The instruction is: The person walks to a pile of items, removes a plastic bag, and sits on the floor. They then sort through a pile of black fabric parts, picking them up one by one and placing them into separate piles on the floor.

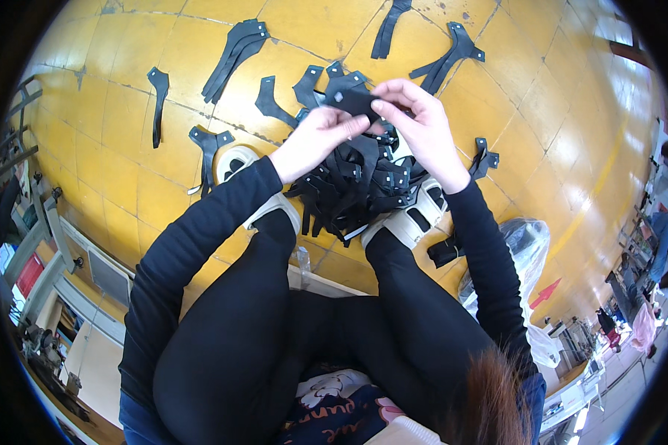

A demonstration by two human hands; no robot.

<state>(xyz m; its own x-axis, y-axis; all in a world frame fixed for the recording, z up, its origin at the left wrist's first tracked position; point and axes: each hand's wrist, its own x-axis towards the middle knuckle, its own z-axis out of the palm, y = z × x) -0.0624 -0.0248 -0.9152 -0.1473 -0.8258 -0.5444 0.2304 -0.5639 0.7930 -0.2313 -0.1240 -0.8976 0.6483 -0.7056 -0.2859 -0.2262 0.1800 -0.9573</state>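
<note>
Between my two hands is a black fabric piece (354, 103) with a small pale tag at one end. My left hand (319, 141) pinches its lower edge, somewhat blurred. My right hand (421, 127) grips its right side between thumb and fingers. Below them, a heap of black fabric pieces (360, 178), many with small pale tags, lies on the floor between my feet. Several more cut pieces, one a forked strip (277, 104), spread out just beyond the heap.
Stacks of black strips (237, 55) and single strips (158, 104) lie about the yellow tiled floor (126, 148). My light-coloured shoes (408, 220) flank the heap. A clear plastic bag (527, 248) sits by my right leg. Metal frames (56, 222) stand at the left.
</note>
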